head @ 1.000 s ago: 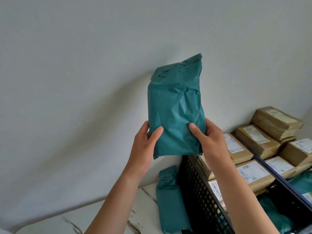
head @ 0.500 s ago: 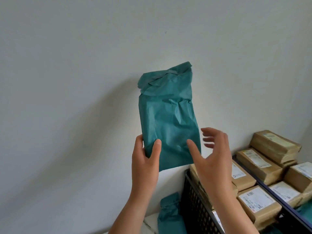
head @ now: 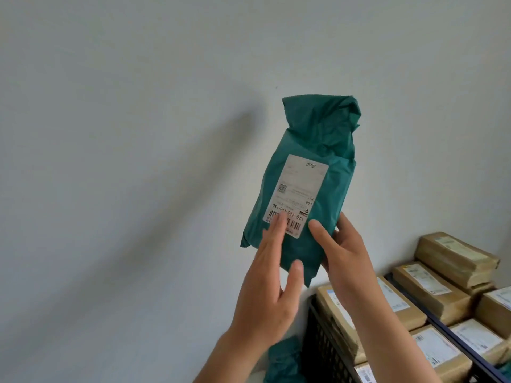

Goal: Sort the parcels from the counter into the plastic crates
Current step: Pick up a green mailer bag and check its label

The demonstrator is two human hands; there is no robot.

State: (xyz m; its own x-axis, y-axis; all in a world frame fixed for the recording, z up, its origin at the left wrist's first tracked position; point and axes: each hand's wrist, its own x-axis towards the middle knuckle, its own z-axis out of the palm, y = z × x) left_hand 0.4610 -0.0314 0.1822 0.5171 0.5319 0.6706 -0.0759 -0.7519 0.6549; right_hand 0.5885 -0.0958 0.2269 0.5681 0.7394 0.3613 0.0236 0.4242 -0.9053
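One teal parcel [head: 333, 189] held, two hands [head: 265, 294] [head: 343, 254]

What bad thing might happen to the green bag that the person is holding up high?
1. It might fall: only the right hand grips the green parcel, low at one corner, while the left hand just touches it with straight fingers.
2. It might land in the wrong crate: those fingers cover part of the barcode on the label, whose print looks upside down.
3. The black crate looks full of brown parcels, so it may not fit there.
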